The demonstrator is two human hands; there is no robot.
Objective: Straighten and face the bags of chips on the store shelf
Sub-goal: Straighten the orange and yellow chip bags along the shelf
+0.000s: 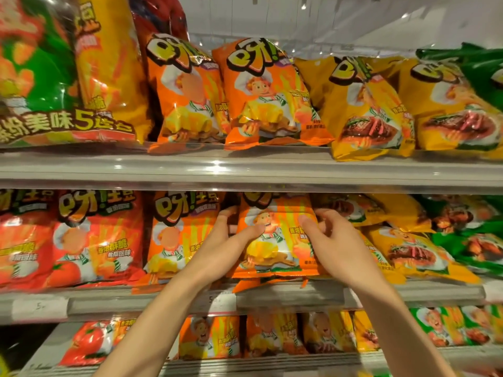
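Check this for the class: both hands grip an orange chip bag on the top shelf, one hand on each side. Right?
Not quite. The head view shows the left hand and right hand on either side of the orange chip bag, but it sits on the middle shelf, not the top.

Views: one head-worn wide-angle camera is supplying the only picture.
Facing: it is looking forward and slightly down at the middle shelf.
Nearness: it is sitting close, within arm's reach of the bags.
Framing: three shelf levels are filling the frame, edges bowing.
Overlap: none.
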